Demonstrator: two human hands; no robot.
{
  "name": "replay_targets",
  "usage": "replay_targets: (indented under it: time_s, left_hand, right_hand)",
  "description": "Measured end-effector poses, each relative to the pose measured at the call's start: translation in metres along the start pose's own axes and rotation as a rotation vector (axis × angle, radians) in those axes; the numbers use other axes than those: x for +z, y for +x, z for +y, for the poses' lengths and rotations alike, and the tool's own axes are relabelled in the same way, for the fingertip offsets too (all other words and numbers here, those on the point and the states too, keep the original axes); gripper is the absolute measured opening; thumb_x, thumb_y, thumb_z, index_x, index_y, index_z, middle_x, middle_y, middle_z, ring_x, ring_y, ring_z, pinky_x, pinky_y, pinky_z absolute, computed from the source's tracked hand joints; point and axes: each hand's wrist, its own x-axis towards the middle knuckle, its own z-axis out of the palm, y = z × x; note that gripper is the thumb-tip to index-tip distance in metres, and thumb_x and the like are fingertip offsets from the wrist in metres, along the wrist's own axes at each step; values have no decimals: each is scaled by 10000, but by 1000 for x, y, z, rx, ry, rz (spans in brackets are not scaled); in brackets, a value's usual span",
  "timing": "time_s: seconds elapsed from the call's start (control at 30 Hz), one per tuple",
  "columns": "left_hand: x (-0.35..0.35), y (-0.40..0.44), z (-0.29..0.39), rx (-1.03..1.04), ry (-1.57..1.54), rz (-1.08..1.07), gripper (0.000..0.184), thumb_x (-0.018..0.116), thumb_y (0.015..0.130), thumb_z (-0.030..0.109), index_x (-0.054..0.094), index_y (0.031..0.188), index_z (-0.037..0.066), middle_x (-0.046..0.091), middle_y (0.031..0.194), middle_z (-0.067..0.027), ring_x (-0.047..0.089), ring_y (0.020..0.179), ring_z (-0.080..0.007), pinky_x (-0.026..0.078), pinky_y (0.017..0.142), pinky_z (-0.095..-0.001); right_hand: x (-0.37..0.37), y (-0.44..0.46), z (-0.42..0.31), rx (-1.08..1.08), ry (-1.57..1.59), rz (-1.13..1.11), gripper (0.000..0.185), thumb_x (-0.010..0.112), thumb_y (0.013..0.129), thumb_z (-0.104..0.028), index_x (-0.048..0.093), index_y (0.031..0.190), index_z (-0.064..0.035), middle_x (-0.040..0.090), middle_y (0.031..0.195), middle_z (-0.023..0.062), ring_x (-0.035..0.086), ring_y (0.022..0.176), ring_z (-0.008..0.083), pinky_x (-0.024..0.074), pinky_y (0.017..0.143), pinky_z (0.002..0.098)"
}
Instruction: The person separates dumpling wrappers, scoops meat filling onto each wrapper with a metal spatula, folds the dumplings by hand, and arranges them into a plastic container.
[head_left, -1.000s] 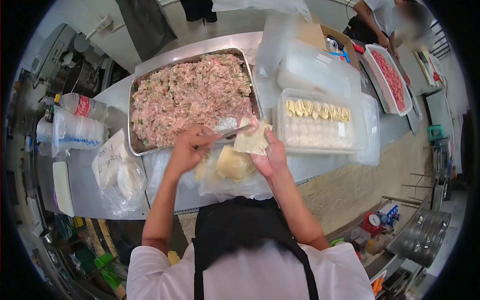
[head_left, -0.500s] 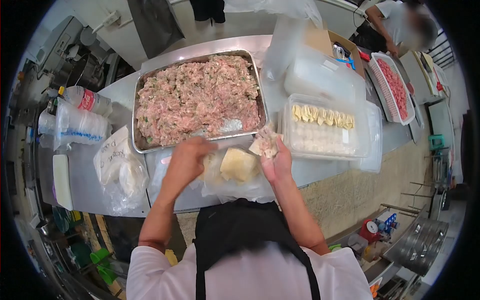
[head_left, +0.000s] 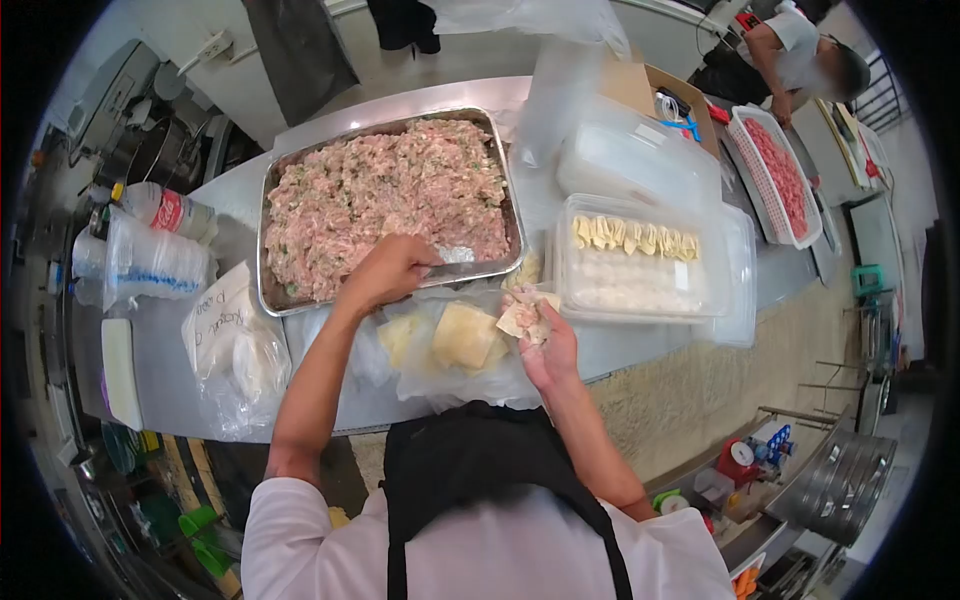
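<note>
Both hands (head_left: 388, 270) (head_left: 550, 345) curled: blade (head_left: 453, 270), wrapper (head_left: 524, 318).

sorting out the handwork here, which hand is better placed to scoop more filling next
Left, I'd say: the left hand holds a flat tool at the near edge of the tray, beside the meat mixture. The right hand is outside, holding a wrapper.

Beige floor (head_left: 800, 330) surrounds the metal table (head_left: 160, 350); pale walls (head_left: 190, 30) stand behind.

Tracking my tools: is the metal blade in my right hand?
No, your left hand holds the blade; your right hand holds a wrapper.
</note>
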Motion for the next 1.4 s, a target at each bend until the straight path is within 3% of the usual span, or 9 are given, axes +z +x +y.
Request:
replay_targets:
  time_s: [0.23, 0.4, 0.53, 0.83, 0.93, 1.0, 1.17, 1.23, 1.4]
  left_hand:
    - [10, -57, 37, 78, -169, 140, 398, 667, 693, -78, 774, 1035, 94, 691, 855, -130, 664, 787, -302, 521, 694, -381]
    - [37, -88, 46, -6, 141, 197, 297, 706, 779, -50, 778, 1030, 90, 628, 763, -105, 619, 684, -278, 481, 618, -346]
    - [37, -90, 75, -55, 19, 403, 239, 711, 789, -40, 775, 989, 74, 617, 753, -111, 615, 671, -270, 473, 587, -356]
    - [31, -87, 71, -68, -172, 345, 240, 701, 787, -46, 762, 1002, 41, 622, 763, -120, 602, 647, -253, 467, 595, -350]
    - [20, -93, 78, -95, -179, 317, 255, 709, 779, -60, 762, 1011, 32, 640, 765, -110, 598, 655, -216, 459, 599, -319]
    - [16, -95, 84, -103, -155, 258, 264, 709, 779, -70, 762, 1019, 24, 652, 770, -102, 601, 671, -196, 463, 607, -300]
    - [-11, -101, 95, -33, -44, 140, 325, 672, 756, -95, 762, 1038, 38, 656, 798, -113, 600, 682, -223, 470, 627, -316]
    - [-23, -107, 96, -51, -143, 304, 335, 672, 750, -103, 758, 1047, 25, 660, 804, -112, 595, 691, -204, 462, 626, -302]
    - [-19, -105, 88, -103, -311, 533, 374, 671, 723, -126, 749, 1068, -6, 659, 818, -71, 551, 677, -105, 397, 586, -235]
  right_hand:
    - [26, 18, 3, 35, 107, -31, 457, 329, 1074, -266, 447, 1404, 28, 570, 1354, 197, 560, 1250, 331, 428, 1090, 438]
    - [34, 32, 2, -9, 196, 19, 489, 324, 1076, -277, 393, 1426, 58, 508, 1406, 239, 486, 1321, 381, 371, 1144, 493]
    - [37, 28, -1, -66, 172, -19, 495, 325, 1078, -263, 366, 1439, 72, 473, 1438, 249, 466, 1341, 377, 357, 1152, 499]
    - [38, 3, -12, 5, 81, -456, 610, 548, 835, -22, 407, 1426, 28, 544, 1368, 174, 486, 1325, 318, 391, 1129, 456]
    - [38, 1, -7, -324, -418, -324, 611, 605, 769, 44, 485, 1368, 26, 614, 1278, 174, 577, 1231, 309, 468, 1037, 414]
    - [42, -2, -10, -511, -1211, -245, 521, 647, 721, 76, 600, 1237, 31, 690, 1118, 138, 668, 1090, 271, 525, 916, 376]
    - [40, 11, -13, -967, -1308, -340, 169, 710, 866, -45, 696, 1031, -10, 697, 863, 65, 676, 757, 187, 539, 680, 318]
    - [35, 8, -27, -512, -1123, -327, 94, 682, 931, -117, 665, 973, -35, 667, 766, 62, 600, 614, 149, 482, 562, 271]
    - [54, -21, -82, -252, -558, -247, 234, 637, 977, -223, 561, 828, -59, 645, 707, 88, 579, 590, 134, 471, 543, 266]
